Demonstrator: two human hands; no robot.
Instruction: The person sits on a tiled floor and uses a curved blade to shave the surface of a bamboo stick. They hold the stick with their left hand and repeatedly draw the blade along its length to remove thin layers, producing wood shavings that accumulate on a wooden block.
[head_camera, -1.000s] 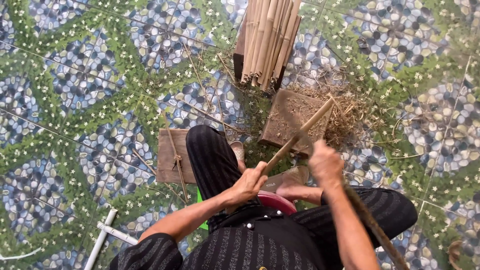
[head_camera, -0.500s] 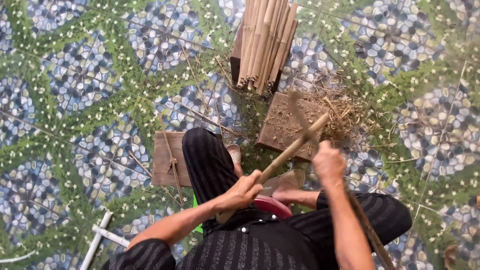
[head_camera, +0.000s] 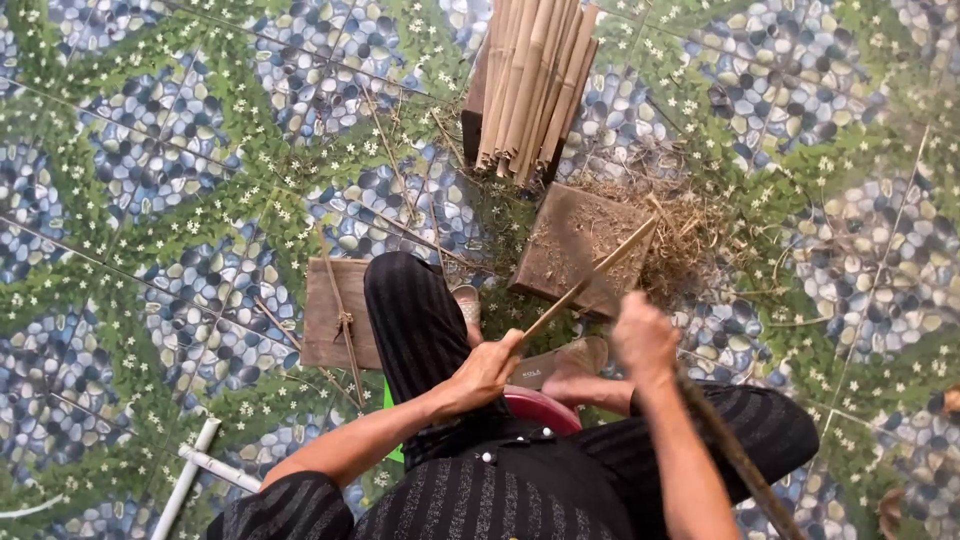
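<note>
A: What are the fingers doing?

B: The left hand (head_camera: 487, 372) is clenched round the near end of a thin bamboo stick (head_camera: 590, 280), which slants up and to the right; its far tip lies over the wooden block (head_camera: 570, 240). The right hand (head_camera: 645, 338) is blurred. It looks closed on a dark long tool (head_camera: 735, 455) running back to the near right, but I cannot tell the grip for sure.

A: What lies around them?

B: The block sits just beyond the person's sandalled foot (head_camera: 570, 358), with a heap of dry shavings (head_camera: 690, 235) touching its right edge. Beyond its far edge a bundle of bamboo strips (head_camera: 530, 85) runs off the top of the frame. A small flat board (head_camera: 335, 315) lies left of the knee, and white pipes (head_camera: 190, 480) lie at the near left.

A: Any open room?

B: The patterned tile floor (head_camera: 150, 200) is open to the far left, and again right of the shavings.
</note>
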